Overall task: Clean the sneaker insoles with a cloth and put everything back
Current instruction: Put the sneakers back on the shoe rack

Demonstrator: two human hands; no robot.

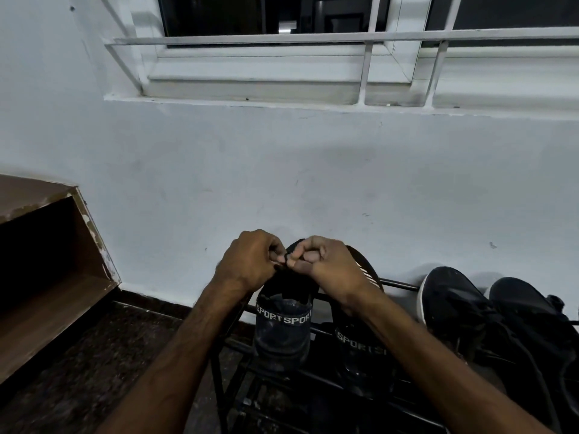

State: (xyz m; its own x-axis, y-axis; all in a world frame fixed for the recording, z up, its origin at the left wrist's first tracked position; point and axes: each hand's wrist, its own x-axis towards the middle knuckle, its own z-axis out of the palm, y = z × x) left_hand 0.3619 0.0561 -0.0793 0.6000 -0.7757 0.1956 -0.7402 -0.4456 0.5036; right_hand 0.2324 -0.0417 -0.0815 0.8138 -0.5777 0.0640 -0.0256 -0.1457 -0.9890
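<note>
My left hand (250,261) and my right hand (326,264) meet fingertip to fingertip above a black shoe rack (230,368). Both pinch a small black piece (286,256) between them; I cannot tell whether it is cloth or part of a shoe. Just under the hands stands a black slide with a SPORT strap (282,333), toe against the wall. Its partner (360,343) lies to the right, partly hidden by my right forearm. Two black sneakers, one with a white sole (451,299) and one beside it (526,308), sit on the rack at the right. No insole is visible.
A white wall (282,170) rises right behind the rack, with a barred window (363,70) above. A brown wooden shelf unit (47,261) stands open at the left. Dark speckled floor (94,355) lies between it and the rack.
</note>
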